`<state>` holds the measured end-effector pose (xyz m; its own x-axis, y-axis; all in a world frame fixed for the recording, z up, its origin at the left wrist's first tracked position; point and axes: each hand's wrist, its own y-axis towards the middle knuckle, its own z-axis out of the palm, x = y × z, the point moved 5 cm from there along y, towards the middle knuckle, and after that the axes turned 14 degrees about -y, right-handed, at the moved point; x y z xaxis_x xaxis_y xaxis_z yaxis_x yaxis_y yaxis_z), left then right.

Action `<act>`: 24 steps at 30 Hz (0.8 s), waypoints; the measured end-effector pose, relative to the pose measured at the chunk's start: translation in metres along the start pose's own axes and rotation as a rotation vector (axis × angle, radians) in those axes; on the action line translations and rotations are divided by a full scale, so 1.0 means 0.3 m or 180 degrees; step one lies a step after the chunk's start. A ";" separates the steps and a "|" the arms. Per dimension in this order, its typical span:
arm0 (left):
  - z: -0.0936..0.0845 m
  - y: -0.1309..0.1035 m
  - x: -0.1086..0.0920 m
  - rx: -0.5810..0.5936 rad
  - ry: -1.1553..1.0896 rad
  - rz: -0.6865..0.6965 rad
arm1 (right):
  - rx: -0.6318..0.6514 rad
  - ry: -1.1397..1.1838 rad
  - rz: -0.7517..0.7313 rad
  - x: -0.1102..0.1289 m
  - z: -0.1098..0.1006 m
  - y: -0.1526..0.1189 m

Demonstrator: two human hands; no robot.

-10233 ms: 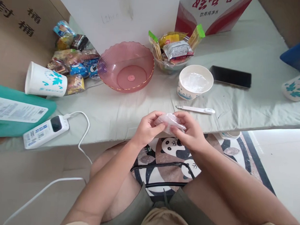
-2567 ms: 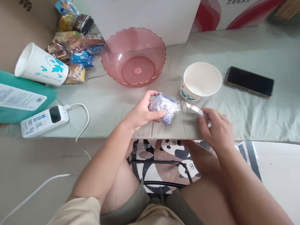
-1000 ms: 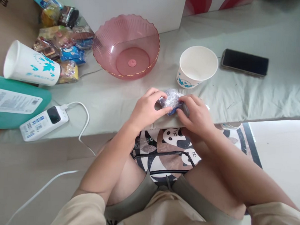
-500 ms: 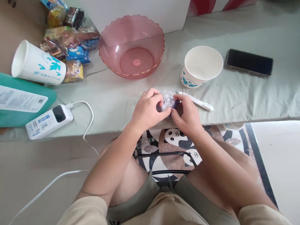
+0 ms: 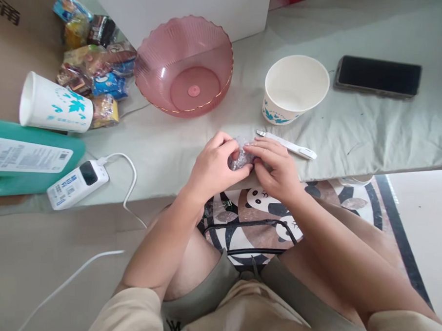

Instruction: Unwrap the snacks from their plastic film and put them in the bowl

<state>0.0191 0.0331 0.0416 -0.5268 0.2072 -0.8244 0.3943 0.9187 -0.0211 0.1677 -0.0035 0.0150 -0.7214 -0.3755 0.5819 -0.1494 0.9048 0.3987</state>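
Between my two hands, at the near edge of the cloth-covered table, is a small bundle of clear crinkled plastic wrap [image 5: 240, 159]. My left hand [image 5: 218, 161] curls its thumb and fingers around the left side of it. From the right, my right hand [image 5: 275, 167] presses its fingers on the top and side, and its fingers partly cover the bundle. Whatever may be inside the wrap cannot be made out. A white utility knife [image 5: 288, 145] lies just beyond my right hand. Behind the knife stands a white paper cup [image 5: 296, 88] with blue leaves.
A pink ribbed bowl [image 5: 185, 66] stands at the back, beside a heap of wrapped snacks [image 5: 97, 67]. On the left are a tipped paper cup [image 5: 57, 102], a green jug [image 5: 31, 157] and a white power bank [image 5: 78, 183] with a cable. A black phone [image 5: 378, 76] lies right.
My right fingers have shifted over the top of the plastic bundle and lie flatter across it. A bit of purple under the wrap is now hidden. The camera view has shifted slightly.
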 end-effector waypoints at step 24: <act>-0.092 0.041 0.166 -0.1993 -0.3611 -0.0927 | -0.0505 -0.0105 0.0528 -0.067 -0.069 0.012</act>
<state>-0.0232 0.0642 0.0159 0.5046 -0.1348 -0.8528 -0.1975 0.9435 -0.2660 0.1957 0.0032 0.0193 -0.7494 -0.2151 0.6262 0.0795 0.9097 0.4075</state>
